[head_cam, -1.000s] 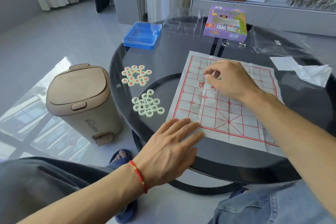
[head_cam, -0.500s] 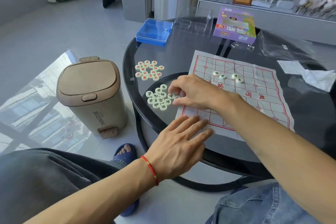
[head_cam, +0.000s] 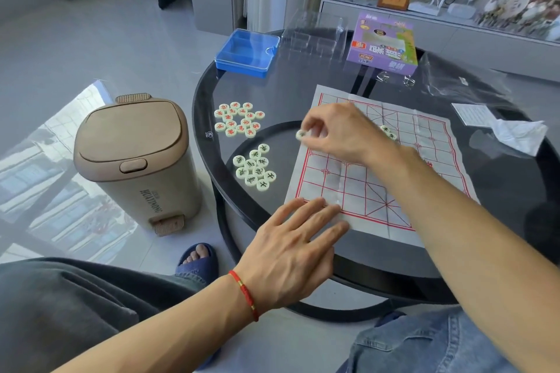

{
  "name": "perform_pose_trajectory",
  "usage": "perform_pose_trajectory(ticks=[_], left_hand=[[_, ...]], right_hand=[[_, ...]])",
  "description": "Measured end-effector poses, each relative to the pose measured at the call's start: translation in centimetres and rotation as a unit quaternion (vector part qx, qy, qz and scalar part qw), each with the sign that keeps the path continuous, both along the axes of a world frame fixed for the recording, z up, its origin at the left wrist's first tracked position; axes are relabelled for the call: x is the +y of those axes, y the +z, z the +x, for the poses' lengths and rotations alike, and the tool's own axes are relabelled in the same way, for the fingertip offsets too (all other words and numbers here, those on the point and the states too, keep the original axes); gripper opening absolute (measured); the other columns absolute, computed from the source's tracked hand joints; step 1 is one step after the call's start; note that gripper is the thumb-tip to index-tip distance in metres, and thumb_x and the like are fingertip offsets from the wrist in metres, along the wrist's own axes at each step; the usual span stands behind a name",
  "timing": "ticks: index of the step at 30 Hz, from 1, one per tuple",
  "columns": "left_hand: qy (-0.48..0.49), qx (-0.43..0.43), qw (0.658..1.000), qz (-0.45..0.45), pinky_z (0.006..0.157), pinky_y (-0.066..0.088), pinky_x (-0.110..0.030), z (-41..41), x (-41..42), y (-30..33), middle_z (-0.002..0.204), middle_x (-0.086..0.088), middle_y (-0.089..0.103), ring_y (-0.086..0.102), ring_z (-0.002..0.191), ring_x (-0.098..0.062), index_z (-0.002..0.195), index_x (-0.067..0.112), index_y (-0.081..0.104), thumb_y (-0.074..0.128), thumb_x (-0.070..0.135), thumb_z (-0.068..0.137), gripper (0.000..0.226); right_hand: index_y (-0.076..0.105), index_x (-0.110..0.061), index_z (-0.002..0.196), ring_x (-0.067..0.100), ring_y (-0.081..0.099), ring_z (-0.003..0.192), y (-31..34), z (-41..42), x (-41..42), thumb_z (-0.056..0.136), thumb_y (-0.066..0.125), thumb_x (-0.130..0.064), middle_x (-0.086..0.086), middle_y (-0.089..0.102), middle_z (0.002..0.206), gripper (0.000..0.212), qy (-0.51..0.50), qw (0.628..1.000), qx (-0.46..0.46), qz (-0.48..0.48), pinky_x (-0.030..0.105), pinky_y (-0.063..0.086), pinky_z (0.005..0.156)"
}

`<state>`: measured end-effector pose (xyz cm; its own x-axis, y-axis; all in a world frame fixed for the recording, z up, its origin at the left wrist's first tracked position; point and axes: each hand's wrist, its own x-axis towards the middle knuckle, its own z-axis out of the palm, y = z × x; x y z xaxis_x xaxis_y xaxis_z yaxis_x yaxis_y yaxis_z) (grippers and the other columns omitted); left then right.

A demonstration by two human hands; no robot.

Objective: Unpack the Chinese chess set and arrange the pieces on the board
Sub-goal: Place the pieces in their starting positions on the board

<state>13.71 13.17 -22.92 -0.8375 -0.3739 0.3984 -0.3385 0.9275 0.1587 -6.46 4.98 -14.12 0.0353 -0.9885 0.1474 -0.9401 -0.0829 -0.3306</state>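
Round dark glass surface carried white paper board; right hand pinched pale round piece over its left edge, left hand flat on the corner. Loose pinch risked dropping it.

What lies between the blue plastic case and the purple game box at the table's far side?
In the head view, a clear plastic tray sits between the blue case and the purple box.

The board lies on the desk; two groups of pieces at its 9 o'clock, the box at 12.
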Motion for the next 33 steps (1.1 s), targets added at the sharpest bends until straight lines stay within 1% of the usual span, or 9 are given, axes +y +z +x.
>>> perform_pose_trajectory(ticks=[4,7,15,17,19,23,25,29,33], left_hand=[[0.005,0.001,1.0,-0.005,0.112,0.037,-0.046,-0.1,0.1,-0.1,0.149,-0.005,0.053,0.047,0.14,-0.026,0.138,0.02,0.059,0.038,0.029,0.102,0.042],[0.005,0.006,1.0,-0.007,0.111,0.039,-0.047,-0.2,0.1,-0.3,0.147,-0.006,0.054,0.048,0.139,-0.027,0.136,0.02,0.061,0.036,0.028,0.102,0.043],[0.004,0.03,1.0,-0.007,0.11,0.039,-0.046,-0.3,0.1,-0.3,0.145,-0.005,0.056,0.049,0.137,-0.027,0.133,0.018,0.063,0.043,0.024,0.098,0.041],[0.005,0.03,1.0,-0.007,0.11,0.039,-0.046,-0.3,0.1,-0.4,0.145,-0.005,0.056,0.049,0.137,-0.027,0.133,0.018,0.063,0.043,0.025,0.098,0.041],[0.006,0.032,0.999,-0.008,0.11,0.039,-0.046,-0.3,0.1,-0.4,0.144,-0.006,0.057,0.049,0.137,-0.027,0.133,0.018,0.063,0.043,0.026,0.098,0.041],[0.002,0.037,0.999,-0.008,0.109,0.039,-0.045,-0.3,0.1,-0.2,0.143,-0.006,0.057,0.05,0.135,-0.027,0.132,0.017,0.064,0.045,0.023,0.096,0.041],[0.0,0.035,0.999,-0.007,0.11,0.038,-0.045,-0.2,0.1,-0.1,0.144,-0.006,0.056,0.049,0.136,-0.027,0.133,0.017,0.063,0.045,0.022,0.096,0.041],[-0.001,0.032,0.999,-0.008,0.111,0.037,-0.044,-0.1,0.1,0.0,0.144,-0.006,0.056,0.049,0.136,-0.026,0.133,0.017,0.063,0.045,0.022,0.097,0.041],[0.0,0.033,0.999,-0.007,0.111,0.037,-0.044,-0.2,0.1,-0.1,0.145,-0.005,0.056,0.049,0.136,-0.026,0.134,0.017,0.062,0.045,0.022,0.096,0.041]], right_hand=[[0.075,-0.02,0.099,0.022,0.066,0.093,-0.3,-6.1,-0.8,0.088,0.073,-0.031,-0.002,0.072,0.093,0.015,-0.158,0.987,0.016,-0.009,0.042,0.057,0.083],[0.075,-0.017,0.103,0.03,0.065,0.101,-1.1,-9.4,-1.6,0.09,0.074,-0.03,0.007,0.073,0.106,0.019,-0.235,0.97,0.063,0.018,0.042,0.055,0.083],[0.075,-0.013,0.102,0.033,0.065,0.099,-1.7,-10.4,-2.9,0.091,0.074,-0.03,0.01,0.071,0.108,0.02,-0.239,0.966,0.082,0.052,0.047,0.056,0.087],[0.075,-0.013,0.1,0.031,0.065,0.098,-1.4,-9.3,-2.5,0.093,0.07,-0.025,0.009,0.07,0.109,0.015,-0.216,0.972,0.09,0.005,0.044,0.056,0.086],[0.076,-0.016,0.102,0.024,0.065,0.096,-1.0,-6.7,-1.9,0.095,0.067,-0.024,0.004,0.071,0.107,0.014,-0.139,0.988,0.057,-0.036,0.04,0.055,0.087],[0.075,-0.025,0.112,0.009,0.062,0.087,-0.3,0.3,-0.8,0.094,0.071,-0.025,-0.006,0.068,0.105,0.019,0.105,0.994,-0.022,0.009,0.026,0.049,0.082],[0.076,-0.028,0.113,0.007,0.062,0.09,-0.7,2.5,-1.2,0.094,0.073,-0.022,-0.008,0.067,0.109,0.021,0.164,0.985,-0.032,0.031,0.024,0.05,0.081],[0.078,-0.028,0.112,0.011,0.063,0.098,-1.7,4.1,-2.1,0.094,0.072,-0.019,-0.008,0.067,0.112,0.02,0.199,0.979,-0.014,0.039,0.033,0.052,0.088],[0.079,-0.023,0.115,0.01,0.063,0.096,-1.8,2.9,-2.2,0.094,0.072,-0.018,-0.005,0.069,0.109,0.022,0.176,0.984,0.022,0.017,0.03,0.053,0.087]])
